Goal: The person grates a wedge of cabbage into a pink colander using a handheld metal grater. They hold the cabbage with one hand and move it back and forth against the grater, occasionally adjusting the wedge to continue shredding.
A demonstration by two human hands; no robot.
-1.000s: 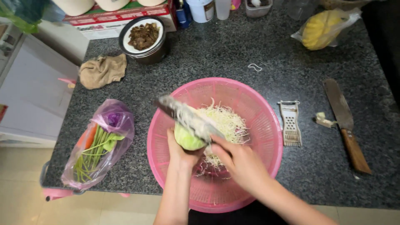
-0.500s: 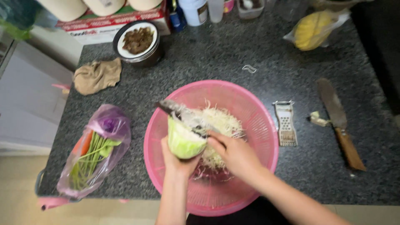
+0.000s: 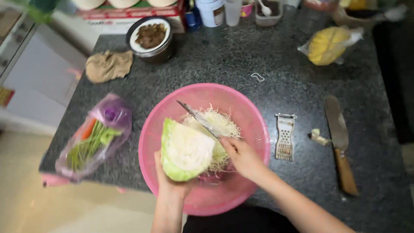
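My left hand point(image 3: 170, 181) cradles a cut cabbage point(image 3: 185, 151) from below, its pale cut face turned up toward me, over a pink colander basin point(image 3: 254, 125). My right hand point(image 3: 243, 157) grips the handle of a knife point(image 3: 200, 118), whose blade points up and left and rests near the cabbage's top right edge. A heap of shredded cabbage point(image 3: 222, 125) lies inside the basin behind the blade.
On the dark granite counter point(image 3: 215, 64): a small metal grater point(image 3: 285, 137), a wooden-handled cleaver point(image 3: 340, 142), a bag of vegetables point(image 3: 92, 138) at left, a brown cloth point(image 3: 108, 65), a bowl of dark food point(image 3: 151, 36), a bagged yellow item point(image 3: 327, 43).
The cabbage has been tipped so its cut face shows fully. The knife has drawn back to the right, off the cabbage's top. The view has shifted slightly.
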